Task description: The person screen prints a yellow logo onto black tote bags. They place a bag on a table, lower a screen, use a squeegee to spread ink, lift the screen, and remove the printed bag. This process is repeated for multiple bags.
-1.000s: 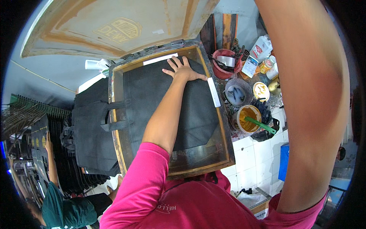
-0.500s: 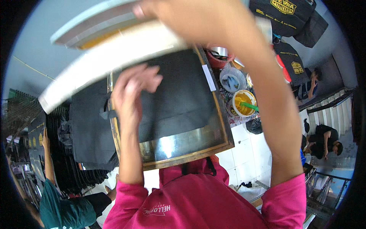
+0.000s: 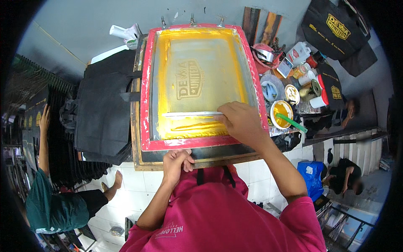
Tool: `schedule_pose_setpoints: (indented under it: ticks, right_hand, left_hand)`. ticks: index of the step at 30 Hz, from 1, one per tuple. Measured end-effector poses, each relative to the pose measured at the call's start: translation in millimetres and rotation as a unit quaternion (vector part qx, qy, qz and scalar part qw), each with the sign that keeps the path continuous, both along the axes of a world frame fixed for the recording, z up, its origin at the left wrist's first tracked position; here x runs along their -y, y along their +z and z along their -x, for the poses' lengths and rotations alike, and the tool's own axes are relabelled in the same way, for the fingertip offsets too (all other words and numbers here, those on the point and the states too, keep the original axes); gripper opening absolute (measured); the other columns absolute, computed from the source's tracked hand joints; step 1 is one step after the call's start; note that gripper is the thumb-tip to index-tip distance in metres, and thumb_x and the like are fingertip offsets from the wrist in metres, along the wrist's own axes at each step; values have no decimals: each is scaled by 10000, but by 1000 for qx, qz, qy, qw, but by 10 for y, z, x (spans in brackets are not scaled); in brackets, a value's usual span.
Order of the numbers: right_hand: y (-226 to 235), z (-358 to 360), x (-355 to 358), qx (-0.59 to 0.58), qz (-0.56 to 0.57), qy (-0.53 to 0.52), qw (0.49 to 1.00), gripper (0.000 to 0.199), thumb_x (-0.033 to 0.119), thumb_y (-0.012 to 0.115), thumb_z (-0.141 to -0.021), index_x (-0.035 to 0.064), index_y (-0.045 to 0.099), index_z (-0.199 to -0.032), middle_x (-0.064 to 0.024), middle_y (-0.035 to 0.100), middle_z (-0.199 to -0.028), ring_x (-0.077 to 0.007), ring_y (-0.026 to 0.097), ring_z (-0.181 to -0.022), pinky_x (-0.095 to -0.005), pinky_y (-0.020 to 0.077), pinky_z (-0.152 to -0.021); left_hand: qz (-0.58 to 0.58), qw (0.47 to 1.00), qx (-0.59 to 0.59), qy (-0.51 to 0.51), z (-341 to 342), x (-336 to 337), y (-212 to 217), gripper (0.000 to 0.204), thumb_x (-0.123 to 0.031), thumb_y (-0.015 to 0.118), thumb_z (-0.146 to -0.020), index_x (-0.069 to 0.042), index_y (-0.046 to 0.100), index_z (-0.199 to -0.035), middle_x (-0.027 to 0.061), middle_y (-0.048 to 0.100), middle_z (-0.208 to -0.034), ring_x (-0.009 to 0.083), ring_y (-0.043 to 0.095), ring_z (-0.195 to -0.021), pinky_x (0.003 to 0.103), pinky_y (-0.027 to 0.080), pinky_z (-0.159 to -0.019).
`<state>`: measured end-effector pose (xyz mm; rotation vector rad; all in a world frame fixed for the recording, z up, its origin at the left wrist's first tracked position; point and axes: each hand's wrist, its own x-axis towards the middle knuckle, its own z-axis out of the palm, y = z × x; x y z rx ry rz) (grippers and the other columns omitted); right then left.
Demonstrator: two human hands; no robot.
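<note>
1. The screen [image 3: 201, 84] lies flat on the table [image 3: 138, 161]; its frame is red, its mesh coated in yellow ink with a pale emblem near the middle.
2. The right hand [image 3: 241, 122] is closed on the right end of the squeegee [image 3: 191, 114], which lies crosswise on the mesh, in its near half; a band of thick yellow ink sits just below the blade.
3. The left hand [image 3: 176, 161] grips the near edge of the screen, fingers curled over the frame.
4. The hands are apart, each clamped on its own thing.
5. Black bags [image 3: 103, 109] are stacked just left of the screen; a bowl [image 3: 280, 112] of yellow ink with a green stick [image 3: 291, 122] stands just right of it, among tins and bottles.
6. Another person [image 3: 54, 201] in green sits at lower left, one arm raised.
</note>
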<state>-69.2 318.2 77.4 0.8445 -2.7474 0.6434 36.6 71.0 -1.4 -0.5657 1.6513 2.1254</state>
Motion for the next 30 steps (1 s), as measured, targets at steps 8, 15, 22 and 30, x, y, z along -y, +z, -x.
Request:
schedule_pose_setpoints:
  ticks: [8,15,22,30]
  right_hand:
    - [-80,-293,63,13,-37,14,999,221,279,731,-895,77,639,-899,-103,659,-781,-322,670,-738,-441,502,-630]
    - [-334,950,72,-64,-15,36,997,270,306,718,-894,53,641,-950,-151,687,-875,-376,666,-817,-486,509,-699]
    - [-310,3076,-90,-40,-111,0,993,394,402,648,-966,55,691,-1149,-221,719,-1066,-414,682,-1006,-517,525,-842]
    - [-271,3809,-71,27,-83,-51,995,550,562,639,-937,67,682,-1174,-211,733,-1029,-412,693,-958,-507,525,-838]
  left_hand:
    - [3,1000,5,-19,29,-5,5,370,-214,673,-970,2,659,-670,78,608,-547,132,557,-436,261,423,-442]
    - [14,999,33,-20,21,25,26,374,-197,667,-973,13,654,-663,82,610,-542,135,558,-432,269,422,-444]
    - [-51,994,83,-39,61,148,9,292,-160,572,-970,80,692,-855,210,718,-789,229,691,-608,310,545,-553]
    - [-164,980,99,-50,150,213,371,318,-107,505,-1003,75,629,-1233,268,716,-1175,329,731,-1045,386,587,-904]
